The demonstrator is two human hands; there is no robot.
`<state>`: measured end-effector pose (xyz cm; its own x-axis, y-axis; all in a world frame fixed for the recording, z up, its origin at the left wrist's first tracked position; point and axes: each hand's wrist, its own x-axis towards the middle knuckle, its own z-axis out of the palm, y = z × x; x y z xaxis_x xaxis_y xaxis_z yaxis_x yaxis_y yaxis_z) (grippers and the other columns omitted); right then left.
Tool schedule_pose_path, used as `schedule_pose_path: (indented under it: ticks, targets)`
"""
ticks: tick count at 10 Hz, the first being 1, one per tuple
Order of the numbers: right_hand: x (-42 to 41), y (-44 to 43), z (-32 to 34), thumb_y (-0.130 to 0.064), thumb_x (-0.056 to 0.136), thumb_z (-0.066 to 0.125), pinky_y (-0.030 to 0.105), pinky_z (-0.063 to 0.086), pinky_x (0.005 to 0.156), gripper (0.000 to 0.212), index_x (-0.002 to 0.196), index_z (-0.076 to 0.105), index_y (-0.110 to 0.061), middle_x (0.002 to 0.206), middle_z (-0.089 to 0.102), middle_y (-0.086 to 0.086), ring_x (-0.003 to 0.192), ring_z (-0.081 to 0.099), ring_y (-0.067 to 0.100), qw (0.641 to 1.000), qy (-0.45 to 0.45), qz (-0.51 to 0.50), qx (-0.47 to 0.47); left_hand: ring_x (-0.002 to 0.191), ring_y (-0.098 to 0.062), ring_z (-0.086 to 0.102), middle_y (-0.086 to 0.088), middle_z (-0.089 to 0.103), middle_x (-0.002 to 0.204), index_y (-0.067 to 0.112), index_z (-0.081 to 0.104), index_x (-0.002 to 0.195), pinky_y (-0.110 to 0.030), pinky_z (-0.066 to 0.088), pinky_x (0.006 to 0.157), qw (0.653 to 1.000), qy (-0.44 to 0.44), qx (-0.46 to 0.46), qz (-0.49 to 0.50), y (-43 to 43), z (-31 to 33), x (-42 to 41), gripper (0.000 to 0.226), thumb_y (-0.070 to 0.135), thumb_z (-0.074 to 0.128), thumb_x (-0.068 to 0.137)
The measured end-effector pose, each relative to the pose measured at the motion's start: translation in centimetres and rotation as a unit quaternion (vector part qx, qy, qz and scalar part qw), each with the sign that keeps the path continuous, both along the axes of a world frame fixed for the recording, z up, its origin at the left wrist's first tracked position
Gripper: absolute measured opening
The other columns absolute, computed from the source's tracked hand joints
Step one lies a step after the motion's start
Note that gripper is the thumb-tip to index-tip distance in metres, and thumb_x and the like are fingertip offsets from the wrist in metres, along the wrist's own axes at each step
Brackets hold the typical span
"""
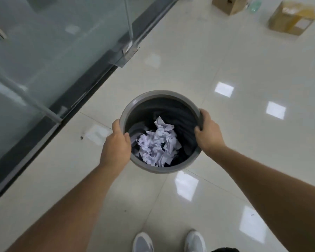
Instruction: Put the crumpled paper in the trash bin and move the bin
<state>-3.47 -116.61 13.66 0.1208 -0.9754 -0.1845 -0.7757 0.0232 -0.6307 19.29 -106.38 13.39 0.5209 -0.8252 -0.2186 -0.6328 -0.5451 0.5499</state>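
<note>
A round grey trash bin with a dark liner is in the middle of the view, above the glossy floor. White crumpled paper lies inside it at the bottom. My left hand grips the bin's left rim, thumb inside. My right hand grips the right rim, fingers curled over the edge. Both arms reach forward from the lower corners.
A glass wall with a dark base track runs diagonally on the left. Two cardboard boxes and a bottle stand far right at the back. Pale floor tiles spread to the right. My shoes show at the bottom.
</note>
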Motion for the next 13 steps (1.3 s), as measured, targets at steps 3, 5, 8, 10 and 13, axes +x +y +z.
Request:
schedule_pose_path:
  ticks: [3,5,8,10,13]
  targets:
    - [-1.6,2.1,-20.8,-0.007,0.087,0.044,0.035,0.046,0.075,0.049,0.135,0.037,-0.017,0.108,0.065,0.015,0.083,0.054,0.026,0.999,0.005,-0.007,0.039,0.063,-0.037,0.065,-0.016,0.065,0.083,0.018,0.030,0.142,-0.050,0.060,0.063,0.999,0.002,0.034,-0.012,1.1,-19.9,-0.9,0.041,0.023,0.041,0.102]
    - [-1.9,2.1,-24.7,-0.007,0.087,0.042,0.038,0.049,0.075,0.048,0.134,0.036,-0.018,0.104,0.065,0.013,0.083,0.057,0.028,0.999,-0.001,-0.008,0.035,0.070,-0.034,0.061,-0.013,0.062,0.081,0.014,0.029,0.145,-0.041,0.048,0.063,0.999,0.005,0.037,-0.011,1.0,-24.3,-1.3,0.044,0.021,0.041,0.103]
    - [-1.5,1.4,-25.9,-0.013,0.087,0.043,0.038,0.048,0.074,0.049,0.135,0.032,-0.021,0.107,0.063,0.013,0.085,0.057,0.031,0.999,0.016,-0.003,0.034,0.069,-0.028,0.055,-0.013,0.061,0.083,0.011,0.026,0.149,-0.039,0.043,0.064,0.999,-0.003,0.049,-0.004,0.6,-25.0,-1.4,0.049,0.021,0.041,0.104]
    - [-1.2,2.4,-18.3,-0.031,0.094,0.044,0.046,0.047,0.087,0.055,0.142,0.025,-0.009,0.127,0.046,0.017,0.113,0.049,0.035,0.980,0.177,0.010,0.094,0.098,-0.039,0.067,-0.022,0.062,0.119,0.012,0.016,0.152,-0.042,0.051,0.072,0.988,-0.057,0.131,-0.051,2.2,-18.1,-0.1,0.066,0.040,0.045,0.100]
    - [0.2,2.7,9.8,-0.026,0.095,0.045,0.037,0.044,0.099,0.044,0.136,0.042,-0.010,0.135,0.046,0.010,0.121,0.049,0.026,0.994,0.072,-0.007,0.082,0.115,-0.036,0.061,-0.019,0.060,0.134,0.009,0.031,0.147,-0.043,0.050,0.091,0.992,0.044,0.120,-0.007,1.0,10.0,0.1,0.054,0.034,0.044,0.100]
